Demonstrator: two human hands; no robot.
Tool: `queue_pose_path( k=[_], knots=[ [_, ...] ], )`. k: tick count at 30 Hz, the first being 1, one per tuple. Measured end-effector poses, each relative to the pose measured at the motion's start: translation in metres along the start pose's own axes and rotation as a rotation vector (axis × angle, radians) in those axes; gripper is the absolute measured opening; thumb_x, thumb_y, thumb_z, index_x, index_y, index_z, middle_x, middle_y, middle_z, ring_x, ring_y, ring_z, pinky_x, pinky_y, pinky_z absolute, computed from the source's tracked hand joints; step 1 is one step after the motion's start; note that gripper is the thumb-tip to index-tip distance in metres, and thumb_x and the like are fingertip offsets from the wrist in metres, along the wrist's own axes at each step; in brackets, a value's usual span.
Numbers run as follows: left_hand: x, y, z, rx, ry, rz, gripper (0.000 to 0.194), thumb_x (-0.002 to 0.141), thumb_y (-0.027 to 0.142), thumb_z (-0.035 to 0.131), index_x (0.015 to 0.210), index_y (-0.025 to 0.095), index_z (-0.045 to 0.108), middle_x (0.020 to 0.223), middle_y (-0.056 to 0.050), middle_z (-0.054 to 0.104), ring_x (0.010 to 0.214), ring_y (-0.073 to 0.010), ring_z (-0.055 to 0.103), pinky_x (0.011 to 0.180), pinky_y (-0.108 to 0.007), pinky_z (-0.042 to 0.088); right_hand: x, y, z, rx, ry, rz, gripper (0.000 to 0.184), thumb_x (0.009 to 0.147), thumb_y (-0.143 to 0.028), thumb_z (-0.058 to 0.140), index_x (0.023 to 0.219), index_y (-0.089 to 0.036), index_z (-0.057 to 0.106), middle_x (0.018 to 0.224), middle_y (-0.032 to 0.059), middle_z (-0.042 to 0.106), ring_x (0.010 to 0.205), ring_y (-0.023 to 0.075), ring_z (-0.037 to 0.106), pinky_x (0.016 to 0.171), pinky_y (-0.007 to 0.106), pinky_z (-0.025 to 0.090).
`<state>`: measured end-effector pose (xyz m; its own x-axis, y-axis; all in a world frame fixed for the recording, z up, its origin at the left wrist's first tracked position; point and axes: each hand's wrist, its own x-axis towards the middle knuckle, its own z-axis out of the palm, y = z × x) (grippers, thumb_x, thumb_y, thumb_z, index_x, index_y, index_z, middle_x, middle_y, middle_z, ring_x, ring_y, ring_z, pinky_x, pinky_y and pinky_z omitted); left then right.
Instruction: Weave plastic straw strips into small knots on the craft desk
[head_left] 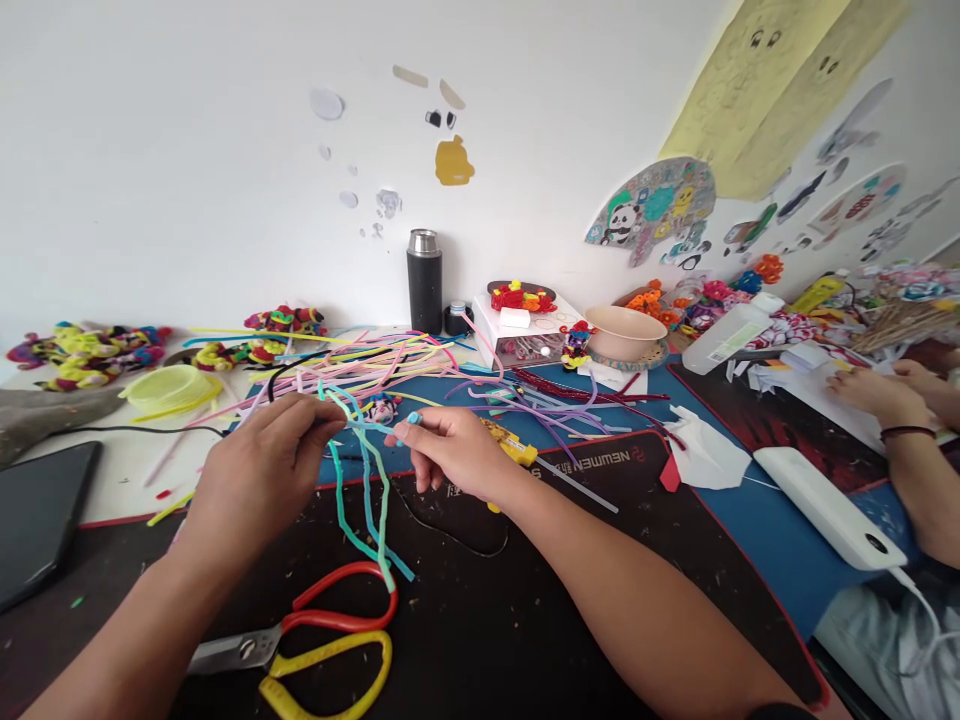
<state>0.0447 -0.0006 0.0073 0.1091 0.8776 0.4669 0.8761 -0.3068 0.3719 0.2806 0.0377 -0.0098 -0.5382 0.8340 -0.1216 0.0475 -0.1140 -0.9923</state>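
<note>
My left hand (270,455) pinches a bundle of light blue and mint green pipe cleaners (381,505) near their crossing point. Several of their ends hang down over the black desk mat, close to the scissors. My right hand (450,445) is closed in a pinch on a light blue pipe cleaner that runs across from the bundle; its curled tip shows above my fingers. Scissors (330,640) with one red and one yellow handle lie below, their blades partly under my left forearm. Behind my hands sits a small figure (382,408), partly hidden.
Loose pink and yellow pipe cleaners (360,365) spread behind my hands. A black thermos (425,285) stands by the wall, a beige bowl (626,335) right of it. A tablet (45,520) lies left. Another person's hands (874,400) work at right, near a white device (829,510).
</note>
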Motion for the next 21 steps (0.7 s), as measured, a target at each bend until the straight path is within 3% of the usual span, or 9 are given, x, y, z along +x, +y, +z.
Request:
queue_pose_path(
  k=[4, 8, 11, 17, 21],
  knots=[
    [0.002, -0.002, -0.005, -0.043, -0.077, -0.061, 0.022, 0.101, 0.040, 0.052, 0.092, 0.029, 0.070, 0.101, -0.007, 0.085, 0.090, -0.0320, 0.078, 0.076, -0.037, 0.050, 0.003, 0.001, -0.003, 0.002, 0.099, -0.039, 0.037, 0.106, -0.046, 0.072, 0.080, -0.019, 0.066, 0.058, -0.0050, 0.063, 0.048, 0.0102, 0.063, 0.047, 0.019, 0.045],
    [0.002, -0.011, -0.004, -0.051, -0.261, -0.088, 0.026, 0.099, 0.041, 0.052, 0.088, 0.030, 0.073, 0.093, -0.006, 0.085, 0.082, -0.0318, 0.077, 0.072, -0.036, 0.049, 0.003, 0.001, -0.002, 0.000, 0.133, -0.044, 0.032, 0.105, -0.048, 0.072, 0.093, -0.018, 0.075, 0.057, -0.0055, 0.062, 0.048, 0.0106, 0.062, 0.048, 0.020, 0.045],
    [-0.001, -0.014, 0.000, -0.106, -0.361, -0.051, 0.028, 0.095, 0.042, 0.054, 0.082, 0.031, 0.075, 0.084, -0.005, 0.084, 0.074, -0.0305, 0.076, 0.070, -0.035, 0.051, 0.001, 0.001, 0.001, -0.008, 0.121, -0.043, 0.038, 0.102, -0.055, 0.074, 0.101, -0.017, 0.080, 0.055, -0.0063, 0.059, 0.048, 0.0110, 0.061, 0.049, 0.021, 0.045],
    [-0.003, 0.006, 0.006, -0.332, -0.285, -0.082, 0.043, 0.090, 0.068, 0.068, 0.101, 0.031, 0.085, 0.107, -0.011, 0.090, 0.097, -0.0364, 0.081, 0.088, -0.040, 0.060, 0.001, 0.004, 0.002, 0.059, 0.132, -0.075, 0.041, 0.101, -0.059, 0.074, 0.104, -0.019, 0.080, 0.056, -0.0075, 0.057, 0.047, 0.0108, 0.060, 0.047, 0.020, 0.042],
    [-0.002, 0.022, 0.005, -0.433, -0.262, -0.142, 0.044, 0.085, 0.073, 0.075, 0.089, 0.031, 0.086, 0.095, -0.009, 0.089, 0.087, -0.0346, 0.080, 0.079, -0.038, 0.060, 0.000, 0.006, 0.005, 0.106, 0.063, -0.056, 0.046, 0.098, -0.064, 0.077, 0.103, -0.018, 0.080, 0.058, -0.0071, 0.059, 0.048, 0.0104, 0.060, 0.048, 0.021, 0.042]
  ],
)
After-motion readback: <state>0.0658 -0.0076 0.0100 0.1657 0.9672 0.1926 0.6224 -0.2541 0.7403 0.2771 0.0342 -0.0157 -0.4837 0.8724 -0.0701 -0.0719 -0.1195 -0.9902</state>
